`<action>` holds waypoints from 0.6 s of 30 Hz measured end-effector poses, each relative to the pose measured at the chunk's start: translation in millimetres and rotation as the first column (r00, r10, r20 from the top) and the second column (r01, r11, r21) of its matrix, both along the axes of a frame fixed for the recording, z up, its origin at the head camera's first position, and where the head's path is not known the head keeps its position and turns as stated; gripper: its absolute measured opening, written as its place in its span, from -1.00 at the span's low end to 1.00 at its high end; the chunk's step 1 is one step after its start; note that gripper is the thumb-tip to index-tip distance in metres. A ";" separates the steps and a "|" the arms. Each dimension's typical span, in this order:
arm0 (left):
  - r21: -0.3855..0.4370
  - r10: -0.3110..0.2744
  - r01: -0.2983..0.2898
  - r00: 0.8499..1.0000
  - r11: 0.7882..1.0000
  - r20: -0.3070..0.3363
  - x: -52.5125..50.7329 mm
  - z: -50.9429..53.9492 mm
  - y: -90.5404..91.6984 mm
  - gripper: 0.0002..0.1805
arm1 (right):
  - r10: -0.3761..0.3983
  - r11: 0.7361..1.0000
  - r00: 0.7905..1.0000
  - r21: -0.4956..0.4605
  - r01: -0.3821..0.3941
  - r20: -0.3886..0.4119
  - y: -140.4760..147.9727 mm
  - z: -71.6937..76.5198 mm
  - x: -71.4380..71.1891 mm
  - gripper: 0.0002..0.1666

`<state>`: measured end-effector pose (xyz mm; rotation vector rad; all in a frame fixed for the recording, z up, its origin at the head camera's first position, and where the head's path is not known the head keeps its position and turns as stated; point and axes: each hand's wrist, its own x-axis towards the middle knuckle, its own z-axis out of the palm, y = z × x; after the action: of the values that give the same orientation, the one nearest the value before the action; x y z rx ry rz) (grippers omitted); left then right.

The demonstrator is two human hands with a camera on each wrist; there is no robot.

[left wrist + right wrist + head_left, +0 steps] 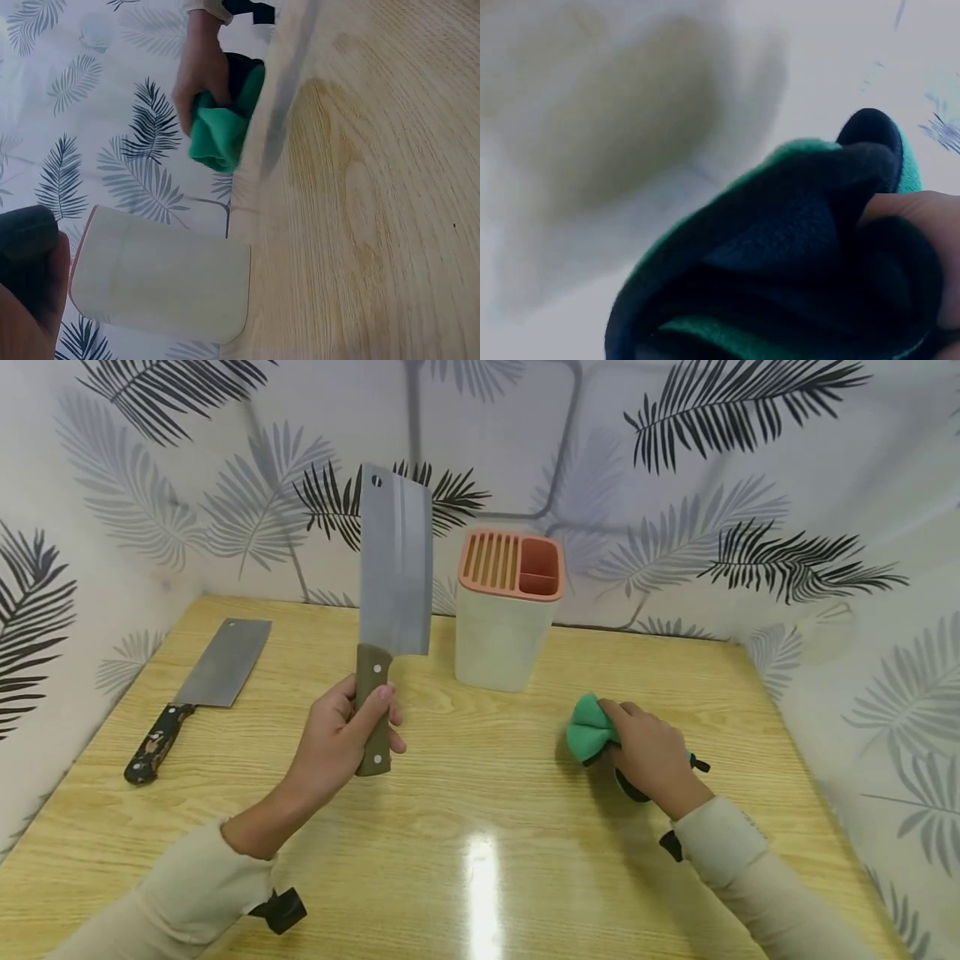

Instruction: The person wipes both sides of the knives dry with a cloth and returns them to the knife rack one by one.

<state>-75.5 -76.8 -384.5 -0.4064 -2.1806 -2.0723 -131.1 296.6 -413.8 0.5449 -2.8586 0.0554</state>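
In the head view the left hand (330, 743) grips the brown handle (373, 710) of a cleaver, its wide blade (395, 560) pointing up in front of the patterned backdrop. On the right side, the right hand (648, 752) holds a bunched green cloth (588, 729) with a dark underside, above the table. The left wrist view shows part of the left hand (26, 322) round the dark handle at the lower left, and the green cloth (219, 135) in the right hand (202, 71). Dark folds of the cloth (780, 240) fill much of the right wrist view, beside the fingers (922, 232).
A second cleaver (225, 664) with a black patterned handle lies at the table's left. A white knife holder (498, 639) with an orange slotted top stands at the table's back, between the hands. Leaf-patterned fabric (675, 510) surrounds the wooden table (450, 793).
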 end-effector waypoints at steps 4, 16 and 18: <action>0.056 -0.078 0.076 0.997 0.996 0.029 1.4 -5.7 3.1 -0.77 | 0.011 0.998 0.992 -0.057 -0.019 -0.125 5.9 24.0 -3.9 -0.35; 0.084 -0.384 0.381 0.923 0.921 0.027 -11.6 -6.2 13.3 -0.77 | 0.061 0.933 0.943 -0.317 -0.170 -0.328 -26.8 113.2 -9.3 -0.41; 0.099 -0.418 0.414 0.908 0.905 0.026 -13.5 -7.1 16.0 -0.77 | 0.101 0.905 0.924 -0.351 -0.240 -0.370 -38.1 121.8 -8.9 -0.47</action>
<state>-88.9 -60.8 -391.6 -0.8928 -2.1616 -2.3989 -140.0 258.5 -291.9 0.6465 -2.3613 0.5002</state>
